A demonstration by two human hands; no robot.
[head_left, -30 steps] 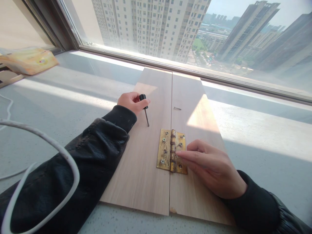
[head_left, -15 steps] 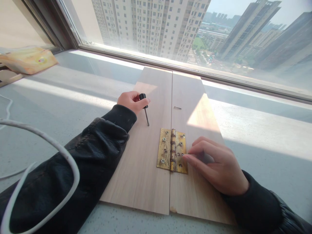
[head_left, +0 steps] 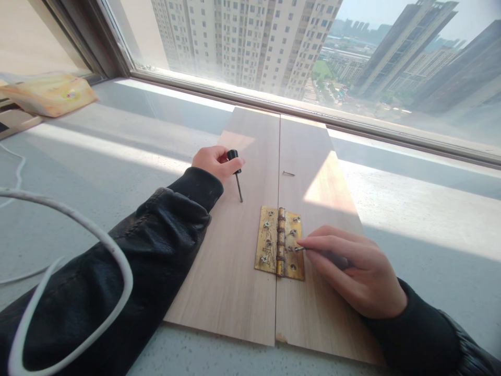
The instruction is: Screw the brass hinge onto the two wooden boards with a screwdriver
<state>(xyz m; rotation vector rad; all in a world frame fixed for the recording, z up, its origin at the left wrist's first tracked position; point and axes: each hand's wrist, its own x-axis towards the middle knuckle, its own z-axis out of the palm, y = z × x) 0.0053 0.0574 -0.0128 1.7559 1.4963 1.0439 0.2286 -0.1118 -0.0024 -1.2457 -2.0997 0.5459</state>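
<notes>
A worn brass hinge [head_left: 267, 240] lies open across the seam of two pale wooden boards [head_left: 230, 282]. Screws sit in several of its holes on both leaves. My right hand [head_left: 352, 269] pinches a screw [head_left: 300, 248] between thumb and fingers, over the hinge's right leaf. My left hand [head_left: 214, 163] is closed round the black handle of a small screwdriver [head_left: 239, 189], whose shaft points down at the left board, away from the hinge. A loose screw [head_left: 288, 173] lies on the right board above the hinge.
A white cable [head_left: 97, 230] loops over my left sleeve. On the far left of the speckled white sill [head_left: 156, 125] rests a yellow-orange plastic package [head_left: 50, 94]. Beyond the boards runs the window frame [head_left: 235, 104], with tall buildings outside.
The fingers of my right hand have shifted, and the screw's end now shows past their tips. The whole view has slid slightly; my left hand keeps the screwdriver in the same place over the board.
</notes>
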